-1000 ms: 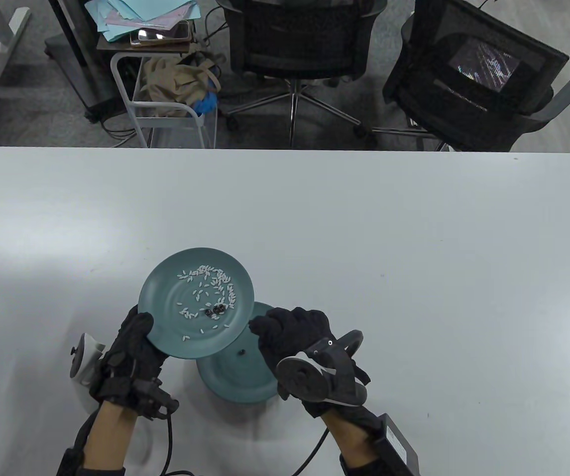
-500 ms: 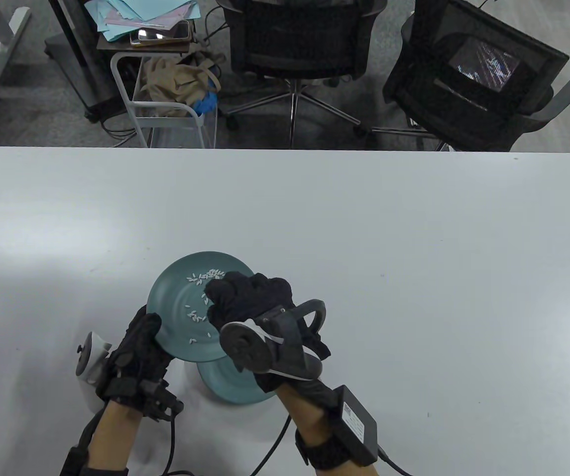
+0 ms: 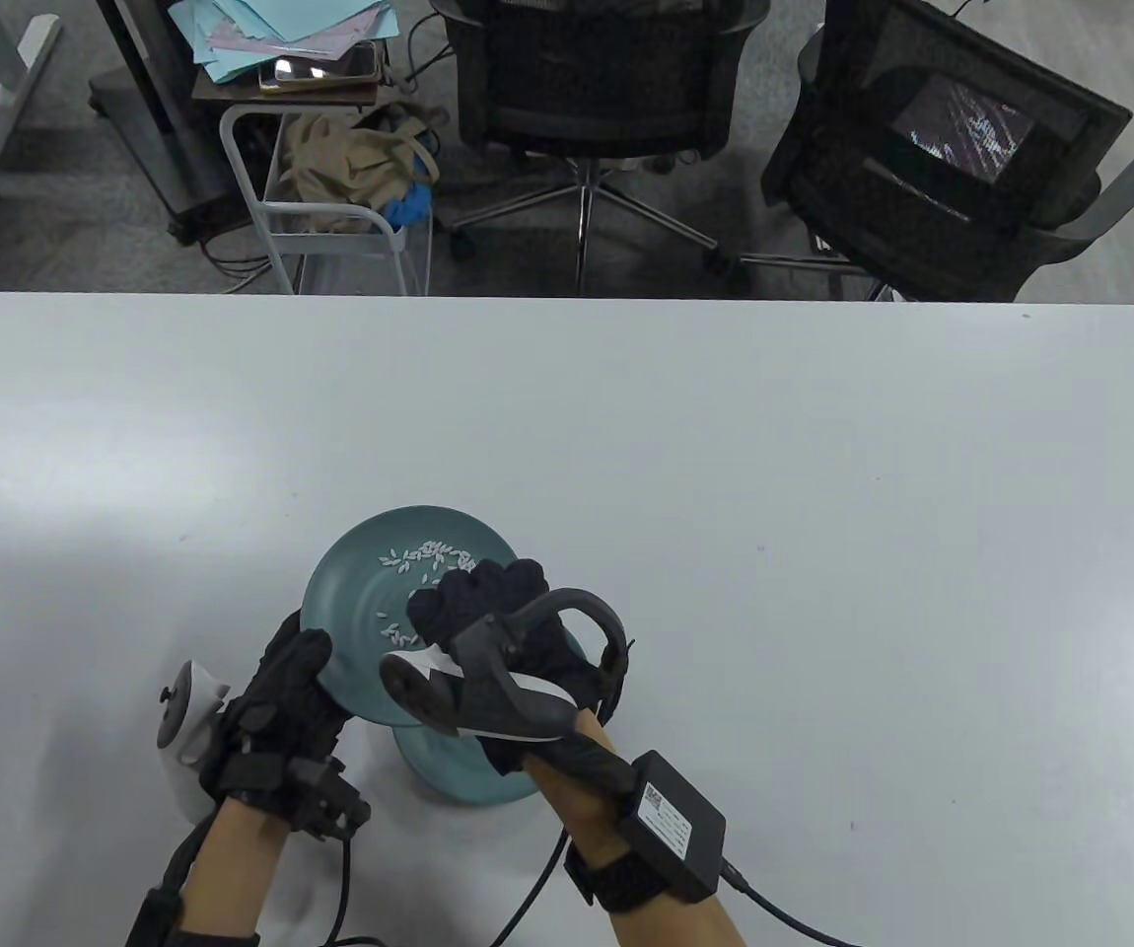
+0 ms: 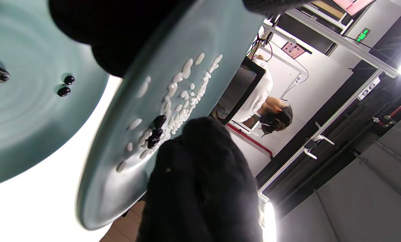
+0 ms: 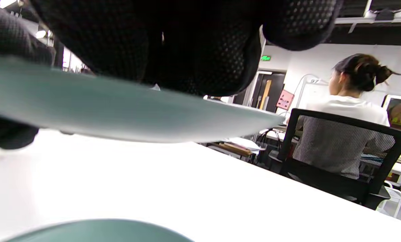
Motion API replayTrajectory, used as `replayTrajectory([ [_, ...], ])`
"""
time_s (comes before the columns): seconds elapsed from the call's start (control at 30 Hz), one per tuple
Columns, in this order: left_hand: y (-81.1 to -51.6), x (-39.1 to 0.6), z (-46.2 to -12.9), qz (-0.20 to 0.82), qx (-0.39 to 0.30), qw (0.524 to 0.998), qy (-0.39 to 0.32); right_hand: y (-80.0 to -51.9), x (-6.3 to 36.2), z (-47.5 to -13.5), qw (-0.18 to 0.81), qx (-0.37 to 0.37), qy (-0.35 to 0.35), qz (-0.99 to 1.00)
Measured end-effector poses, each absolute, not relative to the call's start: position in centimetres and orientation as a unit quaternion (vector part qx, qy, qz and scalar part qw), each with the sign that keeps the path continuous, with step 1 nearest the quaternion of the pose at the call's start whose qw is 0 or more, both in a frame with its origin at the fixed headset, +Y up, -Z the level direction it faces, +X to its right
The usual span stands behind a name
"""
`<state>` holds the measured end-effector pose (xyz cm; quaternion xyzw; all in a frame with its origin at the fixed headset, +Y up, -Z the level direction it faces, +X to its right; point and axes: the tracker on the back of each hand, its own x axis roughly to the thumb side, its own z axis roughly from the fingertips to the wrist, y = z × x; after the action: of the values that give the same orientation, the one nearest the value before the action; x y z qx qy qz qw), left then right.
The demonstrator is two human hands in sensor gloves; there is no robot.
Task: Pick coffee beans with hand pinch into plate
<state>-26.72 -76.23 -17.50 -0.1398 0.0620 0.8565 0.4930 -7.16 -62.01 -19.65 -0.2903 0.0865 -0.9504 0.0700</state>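
Observation:
My left hand (image 3: 316, 656) grips the near-left rim of a teal plate (image 3: 350, 582) and holds it raised and tilted. White rice grains (image 3: 424, 557) and a few dark coffee beans (image 4: 153, 139) lie on it. My right hand (image 3: 439, 597) reaches over this plate, its fingertips (image 4: 200, 158) right beside the beans; whether they pinch one is hidden. A second teal plate (image 3: 468, 779) lies on the table below, and in the left wrist view it (image 4: 25, 111) holds several coffee beans (image 4: 66, 85). In the right wrist view my fingers (image 5: 187, 50) hover just over the raised plate's rim (image 5: 119, 114).
The white table (image 3: 823, 493) stretches far and right of the plates. Two black office chairs (image 3: 597, 89) stand beyond its far edge. A wire cart (image 3: 330, 197) with a bag stands at the back left.
My right hand has moved left from beside the plates onto the raised plate and now covers the beans in the table view. My left hand has shifted the plate slightly toward the right.

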Motion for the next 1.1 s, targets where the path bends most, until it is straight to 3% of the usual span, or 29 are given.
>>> replayTrajectory([
  [1.1,-76.3,-26.8,-17.4,0.846,-0.136,0.509,0.078,-63.8,-7.1,-20.5,0.044,-0.308,0.02,-0.95],
])
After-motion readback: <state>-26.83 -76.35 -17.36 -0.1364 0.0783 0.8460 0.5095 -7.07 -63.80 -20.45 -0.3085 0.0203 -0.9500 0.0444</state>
